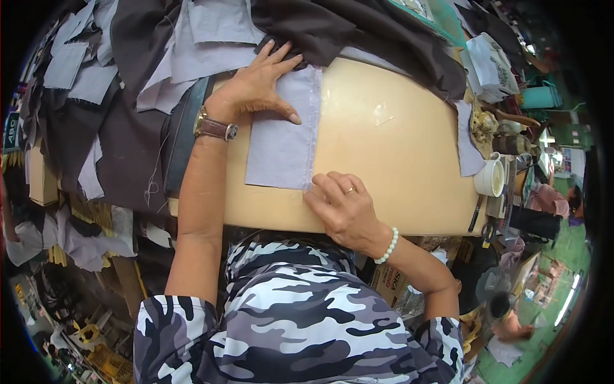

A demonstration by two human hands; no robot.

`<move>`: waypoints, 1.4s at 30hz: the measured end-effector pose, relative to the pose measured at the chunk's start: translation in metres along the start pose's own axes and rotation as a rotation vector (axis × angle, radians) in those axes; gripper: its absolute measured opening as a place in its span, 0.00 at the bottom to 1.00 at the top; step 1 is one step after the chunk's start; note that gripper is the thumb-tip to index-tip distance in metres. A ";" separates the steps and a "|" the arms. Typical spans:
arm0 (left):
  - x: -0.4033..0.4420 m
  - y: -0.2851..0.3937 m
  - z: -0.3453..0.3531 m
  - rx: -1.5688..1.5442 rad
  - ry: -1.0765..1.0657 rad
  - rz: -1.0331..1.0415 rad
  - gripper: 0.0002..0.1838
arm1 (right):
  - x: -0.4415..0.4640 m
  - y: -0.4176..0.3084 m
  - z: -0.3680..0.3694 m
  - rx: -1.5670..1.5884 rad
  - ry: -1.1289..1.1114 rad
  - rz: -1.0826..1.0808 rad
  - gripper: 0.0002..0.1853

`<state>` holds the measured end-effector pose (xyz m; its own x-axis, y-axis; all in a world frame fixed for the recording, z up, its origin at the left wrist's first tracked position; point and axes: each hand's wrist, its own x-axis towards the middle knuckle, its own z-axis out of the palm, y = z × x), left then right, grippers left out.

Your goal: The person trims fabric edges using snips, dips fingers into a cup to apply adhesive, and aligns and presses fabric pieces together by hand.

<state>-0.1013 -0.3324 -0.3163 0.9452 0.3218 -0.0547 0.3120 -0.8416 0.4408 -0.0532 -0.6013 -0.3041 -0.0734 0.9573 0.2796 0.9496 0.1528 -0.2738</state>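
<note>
A light grey rectangular cloth piece (279, 150) lies flat on the tan table, with a whitish strip down its right edge. My left hand (261, 86) is open over its upper part, fingers spread; the fingertips reach the dark cloth (307, 25) heaped behind. At the lower right corner of the grey piece is my right hand (342, 208), its fingers curled and pressed together. Whatever is between those fingertips is hidden, so I cannot tell if they grip the cloth corner or something small.
The tan tabletop (390, 160) has small thread scraps (384, 120) on it. Dark and grey cloth is piled at the back and left. On the right edge stand a white cup (489, 178), a pen (475, 213) and a teal basket (441, 22). Other people are farther right.
</note>
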 end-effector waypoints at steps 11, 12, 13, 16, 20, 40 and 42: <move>-0.001 -0.005 0.004 -0.018 0.034 0.025 0.62 | 0.012 -0.001 0.008 -0.107 0.023 0.121 0.16; 0.000 -0.005 0.005 -0.026 0.042 0.030 0.62 | 0.007 -0.008 0.005 -0.054 0.015 0.117 0.16; 0.001 -0.006 0.006 -0.019 0.044 0.035 0.61 | 0.001 -0.016 0.001 -0.001 0.007 0.115 0.15; 0.002 -0.009 0.008 -0.002 0.045 0.040 0.61 | -0.013 -0.018 -0.010 0.486 0.089 0.266 0.15; -0.004 -0.002 0.006 0.017 0.059 0.004 0.58 | -0.036 0.002 -0.071 0.806 0.727 0.456 0.19; -0.160 0.105 0.070 -0.235 0.524 -0.049 0.15 | -0.262 0.138 -0.078 -0.402 0.643 1.372 0.29; -0.156 0.106 0.069 -0.245 0.531 -0.029 0.14 | -0.280 0.141 -0.078 -0.185 0.742 1.399 0.29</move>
<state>-0.2087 -0.5016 -0.3225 0.7397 0.5695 0.3585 0.2459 -0.7246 0.6438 0.1245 -0.8667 -0.3495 0.9549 -0.0237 0.2960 0.1642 -0.7885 -0.5928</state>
